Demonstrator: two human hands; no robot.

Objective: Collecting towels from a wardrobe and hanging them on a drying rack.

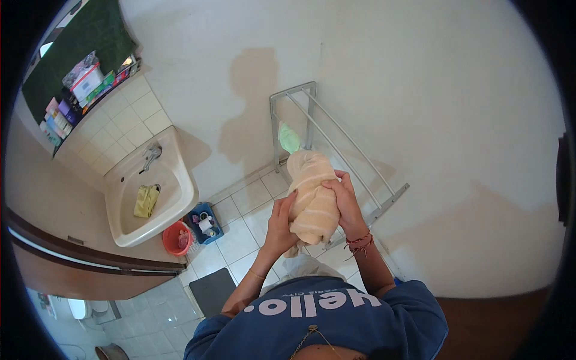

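Observation:
A peach towel with pale stripes (313, 198), bunched into a thick roll, is held up in front of my body. My left hand (281, 225) grips its lower left side, and my right hand (347, 200) clasps its right side with the thumb on top. A loose end of the cloth hangs below the roll. Just beyond the towel stands a grey metal towel rack (344, 135) with thin bars. On the rack's far left post hangs a small light green cloth (289, 137).
Left of me is a wall sink (182, 198) with a folded yellow cloth (146, 201) in its basin. Beneath it stand a red basket (173, 231) and a blue bin (216, 236). Toiletries crowd a shelf (96, 101) below a mirror. A dark mat (212, 290) lies by the doorway.

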